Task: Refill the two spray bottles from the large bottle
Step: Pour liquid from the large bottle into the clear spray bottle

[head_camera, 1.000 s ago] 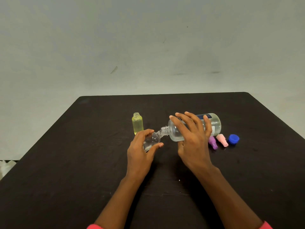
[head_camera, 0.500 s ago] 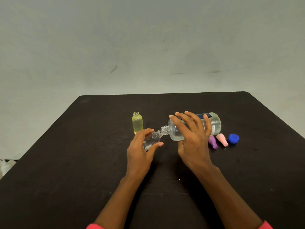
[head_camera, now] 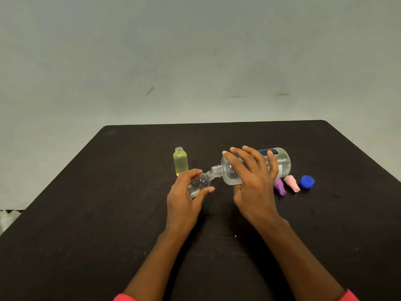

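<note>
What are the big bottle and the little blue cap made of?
The big bottle looks like clear, glossy plastic, possibly glass: see-through walls, bright glints, moulded neck threads. The blue cap seems opaque, smooth plastic, evenly coloured with a soft sheen.

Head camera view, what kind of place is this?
Probably a bare staged work table, not a lived-in room: a black-covered table, a plain blank wall, and only bottles and loose caps laid out.

Black table (head_camera: 108, 213), yellow bottle (head_camera: 180, 164), purple (head_camera: 280, 187) and pink sprayers (head_camera: 292, 183) (blue cap (head_camera: 307, 181) beside).
</note>
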Demonstrator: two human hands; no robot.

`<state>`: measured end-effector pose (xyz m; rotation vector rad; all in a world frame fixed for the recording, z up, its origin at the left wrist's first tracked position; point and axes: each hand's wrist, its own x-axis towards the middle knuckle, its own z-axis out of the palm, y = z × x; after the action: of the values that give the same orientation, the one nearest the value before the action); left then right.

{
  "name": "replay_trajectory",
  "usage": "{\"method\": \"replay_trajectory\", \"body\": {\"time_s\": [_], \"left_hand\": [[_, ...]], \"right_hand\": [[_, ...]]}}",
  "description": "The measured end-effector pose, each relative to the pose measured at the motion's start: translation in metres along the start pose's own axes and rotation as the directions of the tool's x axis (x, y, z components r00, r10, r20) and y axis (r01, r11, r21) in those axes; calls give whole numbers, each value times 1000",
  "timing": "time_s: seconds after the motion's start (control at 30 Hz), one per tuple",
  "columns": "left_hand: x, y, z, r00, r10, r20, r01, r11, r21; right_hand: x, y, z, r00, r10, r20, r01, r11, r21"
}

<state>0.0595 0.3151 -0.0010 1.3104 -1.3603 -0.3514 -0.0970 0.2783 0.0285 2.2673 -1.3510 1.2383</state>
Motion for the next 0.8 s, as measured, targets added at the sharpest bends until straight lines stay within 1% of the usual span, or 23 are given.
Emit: {"method": "replay_trajectory", "body": {"time_s": [0.8], "left_hand": [[0,-1,0,1000,3,-1,-3,1000,13]], "right_hand": [[-1,1,1,1000,1,-5,-1,1000,3]]}}
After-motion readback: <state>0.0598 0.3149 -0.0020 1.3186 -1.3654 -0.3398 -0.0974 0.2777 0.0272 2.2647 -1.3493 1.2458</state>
